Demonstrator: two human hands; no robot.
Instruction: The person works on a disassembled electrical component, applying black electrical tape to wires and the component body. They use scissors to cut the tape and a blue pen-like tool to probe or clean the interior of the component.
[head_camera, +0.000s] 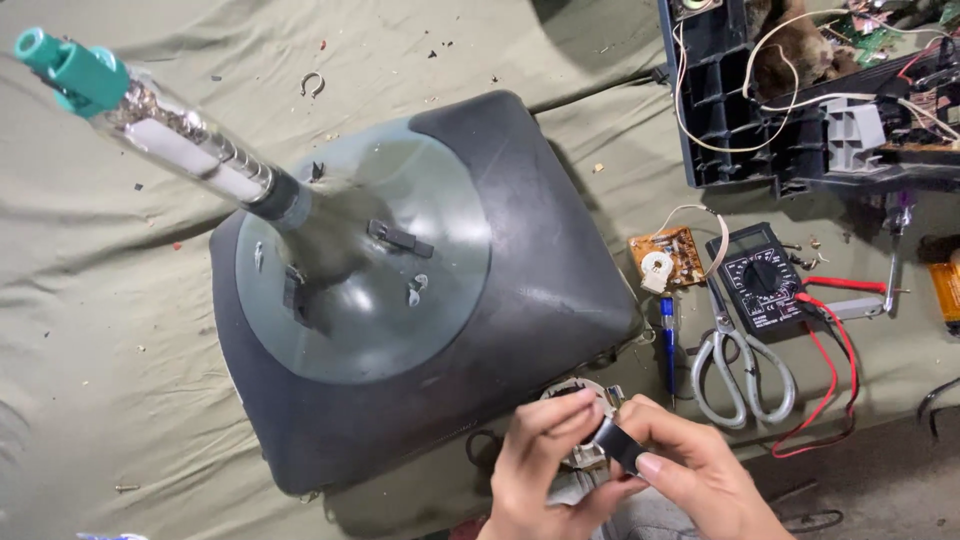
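Nearest to us, our two hands meet at the bottom edge of the view. Our left hand and our right hand both pinch a small black strip between thumbs and fingertips, holding it just above a round ring-shaped part that lies on the olive cloth at the near edge of the picture tube.

Just beyond our hands lies the picture tube, face down, its dark funnel rising to a glass neck that leans toward the upper left and ends in a teal cap. Small clips sit on the grey ring around the funnel.

To the right of the tube, on the cloth, we see a blue pen-shaped screwdriver, grey-handled scissors, a small brown circuit board with a white round part, and a black multimeter with red leads looping toward us.

Farthest away, at the upper right, stands an opened dark plastic chassis with white wires and circuit boards inside. A small metal horseshoe clip lies alone on the cloth at the far side.
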